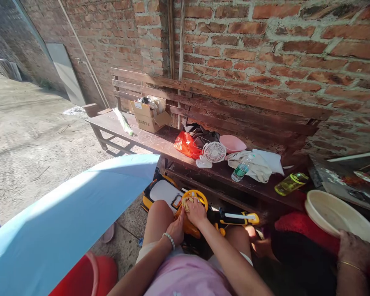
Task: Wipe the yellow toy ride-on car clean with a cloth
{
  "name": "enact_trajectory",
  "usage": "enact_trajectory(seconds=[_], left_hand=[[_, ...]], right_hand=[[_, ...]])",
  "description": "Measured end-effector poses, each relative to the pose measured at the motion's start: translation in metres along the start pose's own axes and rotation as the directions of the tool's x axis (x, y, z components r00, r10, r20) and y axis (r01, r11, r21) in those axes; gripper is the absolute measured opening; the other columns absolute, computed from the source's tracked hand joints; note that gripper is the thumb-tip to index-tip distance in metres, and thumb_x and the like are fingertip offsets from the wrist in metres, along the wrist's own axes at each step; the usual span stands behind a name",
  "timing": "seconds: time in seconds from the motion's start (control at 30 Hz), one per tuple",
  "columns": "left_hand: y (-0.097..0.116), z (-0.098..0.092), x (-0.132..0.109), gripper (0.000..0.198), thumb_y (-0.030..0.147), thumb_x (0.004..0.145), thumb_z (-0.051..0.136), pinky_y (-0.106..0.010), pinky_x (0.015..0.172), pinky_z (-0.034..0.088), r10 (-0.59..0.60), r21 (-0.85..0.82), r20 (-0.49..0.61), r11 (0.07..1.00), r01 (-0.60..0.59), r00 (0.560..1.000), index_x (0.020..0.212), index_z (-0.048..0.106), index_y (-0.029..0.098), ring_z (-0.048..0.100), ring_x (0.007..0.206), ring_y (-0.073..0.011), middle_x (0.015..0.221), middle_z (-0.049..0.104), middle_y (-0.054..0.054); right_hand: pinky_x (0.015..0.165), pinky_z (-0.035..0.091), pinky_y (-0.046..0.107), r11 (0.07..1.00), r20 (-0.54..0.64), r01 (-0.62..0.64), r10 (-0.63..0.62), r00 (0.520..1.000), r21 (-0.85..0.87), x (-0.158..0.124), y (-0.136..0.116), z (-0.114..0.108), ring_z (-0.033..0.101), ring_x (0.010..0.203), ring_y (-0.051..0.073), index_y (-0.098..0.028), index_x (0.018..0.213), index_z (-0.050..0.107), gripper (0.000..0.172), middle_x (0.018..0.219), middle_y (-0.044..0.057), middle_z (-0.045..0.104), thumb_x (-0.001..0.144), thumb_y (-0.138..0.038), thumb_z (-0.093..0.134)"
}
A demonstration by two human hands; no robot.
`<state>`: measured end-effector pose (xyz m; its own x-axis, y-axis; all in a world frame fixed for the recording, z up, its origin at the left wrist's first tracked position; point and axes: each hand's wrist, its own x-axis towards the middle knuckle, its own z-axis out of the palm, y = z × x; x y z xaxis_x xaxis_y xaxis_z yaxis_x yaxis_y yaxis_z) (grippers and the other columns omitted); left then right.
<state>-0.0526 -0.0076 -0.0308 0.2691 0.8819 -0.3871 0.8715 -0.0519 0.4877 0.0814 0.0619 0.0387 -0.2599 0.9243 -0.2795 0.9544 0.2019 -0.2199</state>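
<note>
set the piece (188, 202) as the dial center: it is small, tan and crumpled, sits between the person's hands just in front of the wheel (205, 197), and is too small in view to identify. the right hand (196, 212), at 4 o'clock, grasps it with bent fingers. the left hand (175, 231), at 7 o'clock, reaches its lower edge with an extended finger; whether this hand also pinches it, i cannot tell. for good control, use the right hand as the clamp and the left fingertips as the working tool. apply light, even pressure, since the crumpled surface may tear or slip. work above the lap, clear of the wheel rim at 1 to 3 o'clock, so that a dropped piece does not fall into the toy car (165, 191). keep the bracelet (169, 239) off the piece. do not swing the elbow toward the co-worker's hand (356, 248), at the basin (329, 209) near 3 o'clock.
</note>
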Motion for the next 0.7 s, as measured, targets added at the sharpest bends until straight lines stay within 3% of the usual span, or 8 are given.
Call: enact_trajectory(seconds=[0.2, 0.33, 0.47, 0.57, 0.7], left_hand=[[-0.007, 0.011, 0.004, 0.130, -0.002, 0.078, 0.055, -0.047, 0.127, 0.050, -0.004, -0.068, 0.001, 0.998, 0.004, 1.000, 0.173, -0.031, 0.020, 0.059, 0.154, -0.0335, 0.184, 0.030, -0.021], [-0.008, 0.014, 0.004, 0.130, -0.002, 0.079, 0.056, -0.046, 0.126, 0.051, 0.025, -0.058, -0.022, 0.998, -0.026, 0.999, 0.175, -0.028, 0.025, 0.062, 0.151, -0.0329, 0.188, 0.021, -0.017], [-0.005, 0.012, 0.003, 0.121, 0.000, 0.079, 0.057, -0.044, 0.123, 0.055, 0.036, 0.059, 0.030, 0.998, -0.038, 0.999, 0.182, 0.001, 0.031, 0.067, 0.145, -0.0314, 0.191, 0.007, -0.009], [-0.001, 0.009, 0.002, 0.109, 0.000, 0.081, 0.056, -0.046, 0.121, 0.056, 0.024, 0.155, 0.051, 0.987, -0.032, 0.998, 0.181, 0.022, 0.026, 0.068, 0.142, -0.0327, 0.191, 0.000, -0.009], [0.001, 0.007, 0.000, 0.106, 0.000, 0.083, 0.055, -0.047, 0.119, 0.058, 0.014, 0.185, 0.057, 0.982, -0.025, 0.998, 0.181, 0.022, 0.024, 0.069, 0.140, -0.0336, 0.191, 0.001, -0.011]], right_hand=[[0.105, 0.055, 0.038, 1.000, 0.038, 0.012, -0.011, 0.999, -0.013, -0.039, 0.026, 0.027, 0.071, 0.124, 0.029, -0.027, 0.141, 0.070, 0.045, 0.148, 0.015, 0.065, 0.096, -0.023, 0.069], [0.102, 0.056, 0.037, 0.998, 0.045, -0.003, 0.005, 0.999, -0.060, -0.054, 0.042, 0.028, 0.071, 0.126, 0.031, -0.029, 0.143, 0.069, 0.048, 0.147, 0.015, 0.065, 0.096, -0.024, 0.070], [0.097, 0.056, 0.037, 0.993, 0.080, -0.027, 0.036, 0.996, -0.112, -0.054, 0.053, 0.017, 0.072, 0.124, 0.032, -0.030, 0.145, 0.069, 0.048, 0.147, 0.016, 0.065, 0.097, -0.023, 0.068], [0.098, 0.055, 0.036, 0.985, 0.085, -0.057, 0.071, 0.994, -0.161, -0.045, 0.061, 0.001, 0.073, 0.121, 0.030, -0.028, 0.141, 0.072, 0.042, 0.143, 0.016, 0.066, 0.100, -0.020, 0.063], [0.096, 0.054, 0.036, 0.968, 0.039, -0.102, 0.114, 0.993, -0.228, -0.018, 0.068, -0.031, 0.070, 0.123, 0.030, -0.027, 0.144, 0.069, 0.044, 0.143, 0.017, 0.065, 0.102, -0.019, 0.061]])
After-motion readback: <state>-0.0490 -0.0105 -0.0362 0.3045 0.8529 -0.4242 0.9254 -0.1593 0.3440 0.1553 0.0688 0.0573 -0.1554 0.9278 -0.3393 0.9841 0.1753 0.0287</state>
